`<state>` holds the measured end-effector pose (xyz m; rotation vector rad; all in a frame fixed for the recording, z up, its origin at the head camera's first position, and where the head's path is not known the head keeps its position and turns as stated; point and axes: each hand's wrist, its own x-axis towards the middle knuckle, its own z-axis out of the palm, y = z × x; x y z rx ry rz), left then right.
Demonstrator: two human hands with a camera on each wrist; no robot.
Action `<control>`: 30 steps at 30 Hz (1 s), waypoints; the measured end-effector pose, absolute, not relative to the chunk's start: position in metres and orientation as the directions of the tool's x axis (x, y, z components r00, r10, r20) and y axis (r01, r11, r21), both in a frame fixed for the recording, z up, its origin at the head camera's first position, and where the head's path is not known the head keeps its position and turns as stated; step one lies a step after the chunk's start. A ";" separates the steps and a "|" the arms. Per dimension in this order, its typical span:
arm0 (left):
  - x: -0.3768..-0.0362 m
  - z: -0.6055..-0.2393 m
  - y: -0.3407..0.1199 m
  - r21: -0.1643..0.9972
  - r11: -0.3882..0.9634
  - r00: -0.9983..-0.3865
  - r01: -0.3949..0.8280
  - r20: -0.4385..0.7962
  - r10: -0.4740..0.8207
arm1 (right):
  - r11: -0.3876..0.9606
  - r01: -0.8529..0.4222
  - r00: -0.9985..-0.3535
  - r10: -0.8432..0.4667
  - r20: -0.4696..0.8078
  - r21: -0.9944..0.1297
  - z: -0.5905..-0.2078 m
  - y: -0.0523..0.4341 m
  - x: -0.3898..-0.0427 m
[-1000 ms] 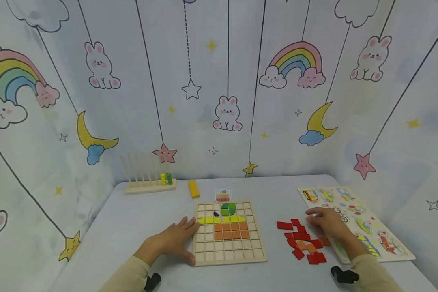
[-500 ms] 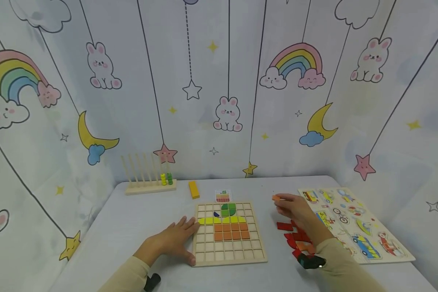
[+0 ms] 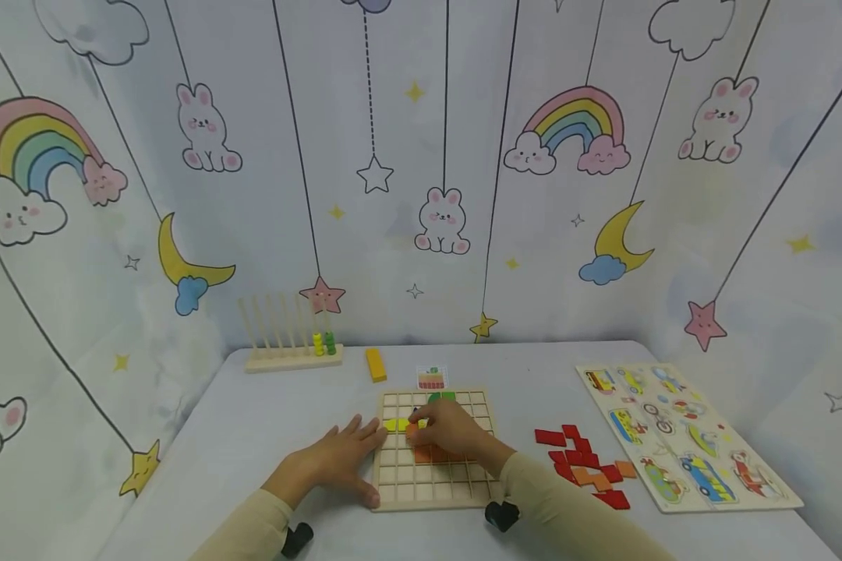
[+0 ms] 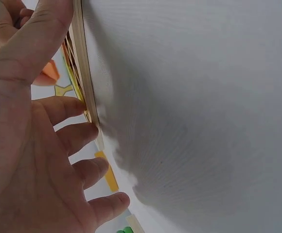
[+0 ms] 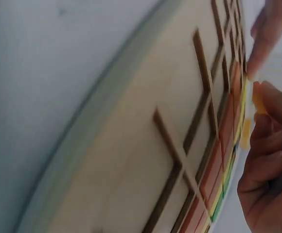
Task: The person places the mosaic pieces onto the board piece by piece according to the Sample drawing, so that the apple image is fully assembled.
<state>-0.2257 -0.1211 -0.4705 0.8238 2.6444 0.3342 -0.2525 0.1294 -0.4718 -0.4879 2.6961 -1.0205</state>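
A wooden grid board (image 3: 428,492) lies in the middle of the table, partly filled with green, yellow and orange tiles. My left hand (image 3: 347,456) rests flat on the table, fingers spread, with the thumb along the board's left edge (image 4: 85,73). Over the board's upper left part, my right hand (image 3: 422,431) pinches a small orange tile (image 3: 412,428) between thumb and fingers. In the right wrist view the tile (image 5: 257,99) sits at the fingertips just above the yellow row. The hand hides most of the orange tiles in the board.
A heap of loose red and orange tiles (image 3: 589,463) lies right of the board. A vehicle puzzle board (image 3: 681,436) is at the far right. A bead rack (image 3: 291,347), a yellow block (image 3: 374,364) and a picture card (image 3: 431,379) stand behind.
My right hand lifted an orange tile from the loose heap and carried it left, from beside the vehicle puzzle to above the grid board. The left hand stayed put.
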 end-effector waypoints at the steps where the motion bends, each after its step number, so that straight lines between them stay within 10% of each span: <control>1: -0.226 -0.471 -0.121 0.320 0.804 -0.770 0.500 -0.260 0.583 | 0.726 -0.233 -0.923 -0.375 -0.089 -0.647 -0.473 0.125 -0.251; 14: -0.226 -0.471 -0.119 0.311 0.812 -0.775 0.495 -0.265 0.574 | 0.827 -0.258 -0.943 -0.329 -0.058 -0.500 -0.478 0.103 -0.239; 19: -0.227 -0.470 -0.119 0.305 0.812 -0.775 0.498 -0.263 0.574 | 0.720 -0.230 -0.937 -0.345 -0.049 -0.655 -0.470 0.120 -0.239; 25: -0.224 -0.467 -0.120 0.339 0.803 -0.772 0.490 -0.258 0.581 | 0.449 -0.064 -0.951 -0.298 -0.082 -0.891 -0.448 0.218 -0.234; 30: -0.223 -0.467 -0.120 0.357 0.797 -0.772 0.487 -0.251 0.584 | 0.585 0.030 -0.987 -0.111 -0.117 -0.811 -0.440 0.334 -0.206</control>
